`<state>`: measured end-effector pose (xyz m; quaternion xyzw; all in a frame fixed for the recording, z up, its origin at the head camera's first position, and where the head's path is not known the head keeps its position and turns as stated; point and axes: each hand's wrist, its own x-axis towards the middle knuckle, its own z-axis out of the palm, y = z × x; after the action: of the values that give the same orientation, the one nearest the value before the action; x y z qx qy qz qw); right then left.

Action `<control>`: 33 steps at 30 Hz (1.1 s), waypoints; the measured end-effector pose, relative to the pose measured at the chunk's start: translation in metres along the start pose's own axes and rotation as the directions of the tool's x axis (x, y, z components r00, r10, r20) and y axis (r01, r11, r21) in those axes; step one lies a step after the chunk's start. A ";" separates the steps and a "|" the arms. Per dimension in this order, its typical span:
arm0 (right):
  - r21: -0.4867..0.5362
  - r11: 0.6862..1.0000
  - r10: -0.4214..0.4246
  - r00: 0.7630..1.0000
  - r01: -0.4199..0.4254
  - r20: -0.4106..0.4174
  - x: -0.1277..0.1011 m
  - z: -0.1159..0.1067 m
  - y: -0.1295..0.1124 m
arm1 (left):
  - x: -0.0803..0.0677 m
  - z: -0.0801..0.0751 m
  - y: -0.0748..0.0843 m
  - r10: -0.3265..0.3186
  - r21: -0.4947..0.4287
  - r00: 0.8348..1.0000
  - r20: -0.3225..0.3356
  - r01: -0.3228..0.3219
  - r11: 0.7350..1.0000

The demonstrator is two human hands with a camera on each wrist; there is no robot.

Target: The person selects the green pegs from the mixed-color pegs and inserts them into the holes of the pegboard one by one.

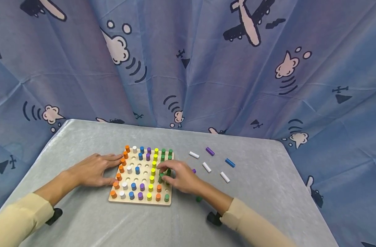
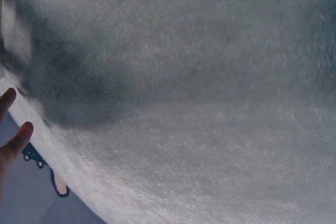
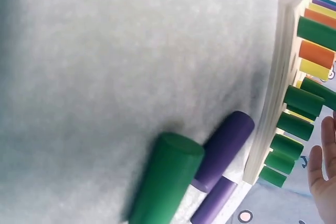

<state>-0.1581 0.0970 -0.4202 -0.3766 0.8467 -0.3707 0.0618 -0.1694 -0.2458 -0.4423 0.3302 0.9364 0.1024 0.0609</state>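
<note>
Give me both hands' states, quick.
Left hand: open, fingers resting flat against the peg board at its left edge.
Right hand: fingers pinch a green peg on the board.

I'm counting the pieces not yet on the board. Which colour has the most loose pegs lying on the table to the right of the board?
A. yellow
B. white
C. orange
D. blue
B: in the head view three white pegs lie loose on the table right of the wooden board, against one blue peg; no orange or yellow ones lie there.
</note>
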 end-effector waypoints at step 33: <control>-0.040 0.997 0.064 0.996 -0.062 0.061 0.001 0.007 0.001 | 0.000 -0.002 0.002 -0.016 0.000 1.000 0.022 0.016 1.000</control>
<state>-0.1573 0.0927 -0.4254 -0.3624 0.8627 -0.3405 0.0926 -0.1689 -0.2448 -0.4401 0.3236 0.9383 0.0983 0.0720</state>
